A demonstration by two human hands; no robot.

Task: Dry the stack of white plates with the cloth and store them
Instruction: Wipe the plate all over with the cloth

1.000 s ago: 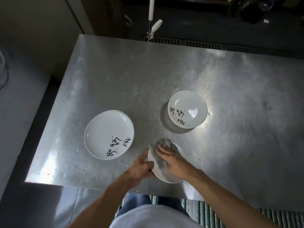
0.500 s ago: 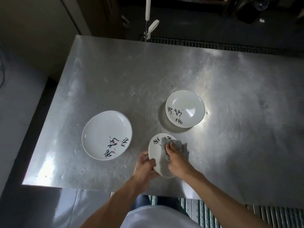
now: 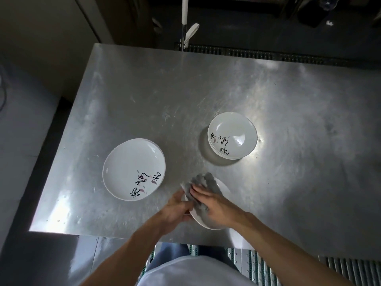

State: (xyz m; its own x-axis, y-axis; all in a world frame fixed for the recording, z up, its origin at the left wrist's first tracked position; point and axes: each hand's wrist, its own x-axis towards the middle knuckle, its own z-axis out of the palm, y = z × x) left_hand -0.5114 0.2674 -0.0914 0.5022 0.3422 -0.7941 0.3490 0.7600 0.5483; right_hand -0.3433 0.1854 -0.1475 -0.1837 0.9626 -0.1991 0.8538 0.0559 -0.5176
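Over the near edge of the steel table [image 3: 156, 96] I hold a small white plate [image 3: 223, 187] tilted. My left hand [image 3: 177, 209] grips its left rim. My right hand [image 3: 214, 205] presses a grey cloth [image 3: 204, 182] onto the plate's face, fingers laid fairly flat over the cloth. Most of the plate is hidden under cloth and hands. A larger white plate with black brush lettering [image 3: 134, 169] lies to the left. A stack of white lettered plates [image 3: 232, 138] sits further back on the right.
A white-handled tool [image 3: 185, 21] stands behind the table's far edge beside a floor drain grate [image 3: 268, 54]. Metal grating [image 3: 257, 263] runs under my feet. A grey surface [image 3: 18, 141] lies to the left of the table.
The cloth and my right hand have swept from the plate's right side across to its left and upper part, now covering the lettering. My left hand has kept its hold on the rim.
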